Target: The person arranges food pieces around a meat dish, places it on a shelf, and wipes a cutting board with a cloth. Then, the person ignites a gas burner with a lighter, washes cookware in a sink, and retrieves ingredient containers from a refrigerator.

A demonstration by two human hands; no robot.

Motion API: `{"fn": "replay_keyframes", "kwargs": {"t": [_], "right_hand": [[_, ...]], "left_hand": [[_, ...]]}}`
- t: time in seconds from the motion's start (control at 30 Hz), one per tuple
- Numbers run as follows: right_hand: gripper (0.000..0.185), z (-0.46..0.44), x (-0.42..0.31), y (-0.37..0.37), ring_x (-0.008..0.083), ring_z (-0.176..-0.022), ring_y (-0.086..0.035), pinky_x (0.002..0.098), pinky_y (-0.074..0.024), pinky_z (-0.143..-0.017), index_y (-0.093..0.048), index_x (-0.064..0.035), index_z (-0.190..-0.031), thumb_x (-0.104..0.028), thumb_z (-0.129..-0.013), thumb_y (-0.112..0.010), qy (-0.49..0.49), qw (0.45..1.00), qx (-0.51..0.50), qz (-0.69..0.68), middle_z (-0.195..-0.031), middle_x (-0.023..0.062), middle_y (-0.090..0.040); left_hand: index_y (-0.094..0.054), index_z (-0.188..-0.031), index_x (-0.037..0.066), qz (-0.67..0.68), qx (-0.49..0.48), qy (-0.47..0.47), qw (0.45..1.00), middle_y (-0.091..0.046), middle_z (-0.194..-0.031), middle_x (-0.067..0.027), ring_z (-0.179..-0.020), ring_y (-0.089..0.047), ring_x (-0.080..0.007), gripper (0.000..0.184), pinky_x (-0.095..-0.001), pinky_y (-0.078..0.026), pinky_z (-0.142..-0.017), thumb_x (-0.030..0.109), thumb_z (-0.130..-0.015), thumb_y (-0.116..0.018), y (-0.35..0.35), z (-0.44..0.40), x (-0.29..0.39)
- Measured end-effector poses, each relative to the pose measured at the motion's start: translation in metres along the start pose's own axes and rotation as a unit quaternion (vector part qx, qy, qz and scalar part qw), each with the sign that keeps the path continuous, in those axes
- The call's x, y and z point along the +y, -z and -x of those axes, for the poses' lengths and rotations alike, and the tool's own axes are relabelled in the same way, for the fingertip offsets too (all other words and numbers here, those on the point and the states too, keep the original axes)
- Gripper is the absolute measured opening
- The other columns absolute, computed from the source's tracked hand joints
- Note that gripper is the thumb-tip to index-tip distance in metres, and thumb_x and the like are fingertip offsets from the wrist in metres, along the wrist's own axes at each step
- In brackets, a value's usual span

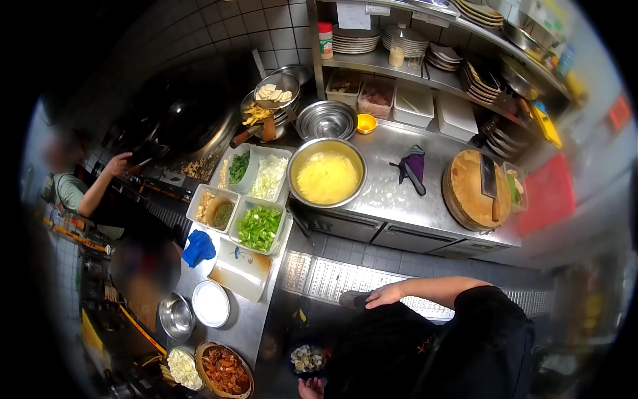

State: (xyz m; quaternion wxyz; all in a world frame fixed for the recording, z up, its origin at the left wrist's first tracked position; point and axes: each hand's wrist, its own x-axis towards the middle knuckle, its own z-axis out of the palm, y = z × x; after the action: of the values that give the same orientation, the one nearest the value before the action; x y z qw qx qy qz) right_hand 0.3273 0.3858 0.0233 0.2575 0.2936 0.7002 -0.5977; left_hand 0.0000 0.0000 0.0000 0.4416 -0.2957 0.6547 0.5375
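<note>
Left hand [311,388] sits at the bowl [293,366], grip unclear; uneven lifting could spill its pieces; right hand [385,295] looks loose, empty

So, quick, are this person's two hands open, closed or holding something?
Left hand: at the edge of a dark bowl of pale pieces; grip cannot be told.
Right hand: beside the dark clothing, fingers partly hidden; cannot be told.

- The camera sat on the person's head, facing forward and down.
- It looked from above at the flat, shiny grey metal counter [392,193], quite near.
- Its wide, round view caught the wearer's short black cloth sleeve [488,312] below.
</note>
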Motion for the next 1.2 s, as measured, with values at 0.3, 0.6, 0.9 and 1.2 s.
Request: {"fn": "replay_keyframes", "kwargs": {"t": [0.3,0.6,0.9,1.2], "right_hand": [[0.083,0.006,0.019,0.037,0.0362,-0.146,-0.031,0.0419,-0.0231,-0.12,-0.047,-0.0016,-0.146,-0.068,-0.097,-0.039,-0.001,0.999,-0.038,0.01,-0.153,0.0227,-0.041],[0.072,0.009,0.035,0.037,0.0346,-0.137,-0.043,0.0414,-0.0311,-0.115,-0.058,-0.0012,-0.135,-0.062,-0.1,-0.043,0.014,0.999,-0.049,0.009,-0.144,0.0206,-0.051],[0.052,0.04,-0.008,0.033,0.0271,-0.138,-0.045,0.0338,-0.0316,-0.114,-0.065,-0.0038,-0.131,-0.044,-0.098,-0.059,-0.038,0.995,0.024,-0.084,-0.147,0.018,-0.051],[0.062,0.042,0.0,0.041,0.0301,-0.143,-0.039,0.0372,-0.0286,-0.117,-0.06,0.0016,-0.133,-0.049,-0.096,-0.059,-0.089,0.996,-0.018,0.011,-0.151,0.019,-0.046]], "left_hand": [[-0.048,-0.137,-0.001,0.006,-0.005,-0.004,1.0,-0.058,-0.124,-0.019,-0.112,-0.059,-0.0364,0.059,-0.0495,-0.054,-0.092,0.042,-0.098,-0.058,-0.014,-0.023,0.012],[-0.05,-0.129,-0.003,0.025,-0.001,-0.021,0.999,-0.058,-0.119,-0.0186,-0.108,-0.057,-0.0348,0.047,-0.0481,-0.049,-0.092,0.032,-0.099,-0.055,-0.024,-0.01,0.004],[-0.059,-0.107,0.008,0.089,0.074,-0.124,0.985,-0.061,-0.095,-0.0073,-0.079,-0.066,-0.0201,0.027,-0.0323,-0.06,-0.066,0.034,-0.101,-0.055,-0.011,-0.01,0.013],[-0.032,-0.14,-0.003,0.383,0.054,-0.251,0.887,-0.049,-0.129,-0.0281,-0.115,-0.06,-0.0427,0.057,-0.0496,-0.055,-0.095,0.029,-0.1,-0.059,0.017,-0.054,0.078]]}}
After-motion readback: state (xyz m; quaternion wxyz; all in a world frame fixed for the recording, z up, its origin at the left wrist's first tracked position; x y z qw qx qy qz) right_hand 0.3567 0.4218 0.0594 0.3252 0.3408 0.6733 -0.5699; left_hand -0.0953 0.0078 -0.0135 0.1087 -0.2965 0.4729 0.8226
